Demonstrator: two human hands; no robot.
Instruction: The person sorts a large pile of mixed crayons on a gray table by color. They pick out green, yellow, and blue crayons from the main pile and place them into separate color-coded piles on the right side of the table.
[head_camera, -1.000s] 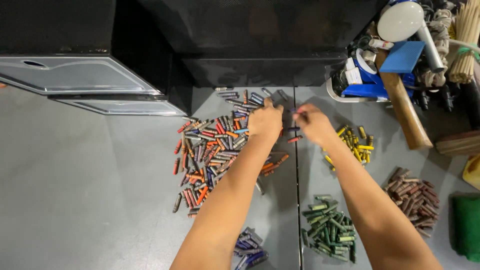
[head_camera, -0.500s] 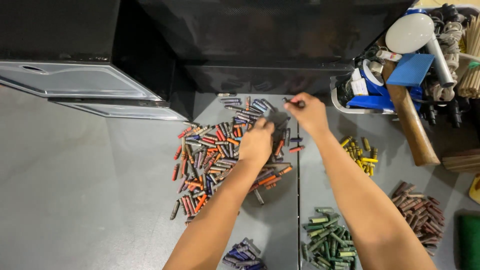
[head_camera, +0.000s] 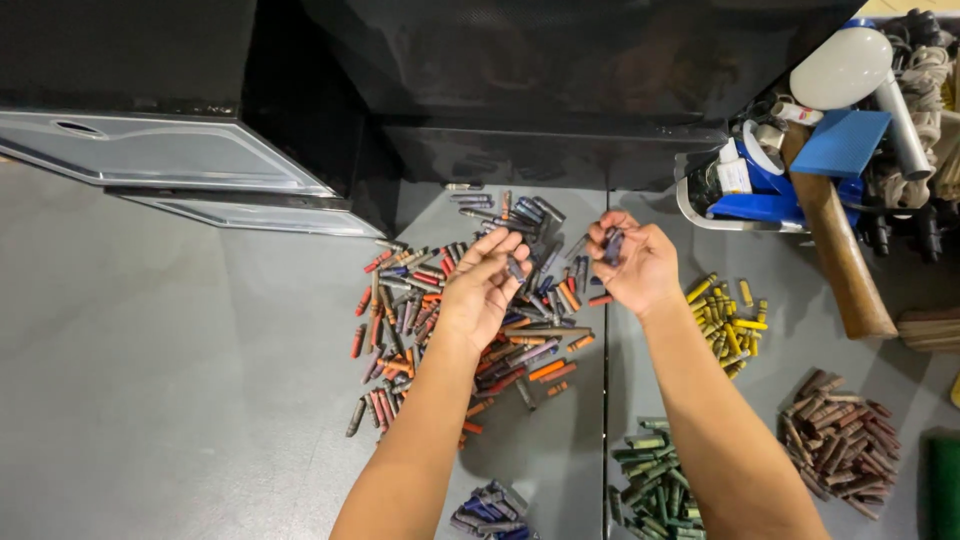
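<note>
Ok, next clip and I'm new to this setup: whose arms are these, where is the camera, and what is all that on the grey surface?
No machine here: a person wears a camera on the head, looking down at their own bare arms. The left hand and right hand each pinch a small dark crayon above a mixed pile of crayons on the grey surface. Around it lie sorted heaps: yellow, green, brown, and blue. A bin of tools stands at upper right.
</note>
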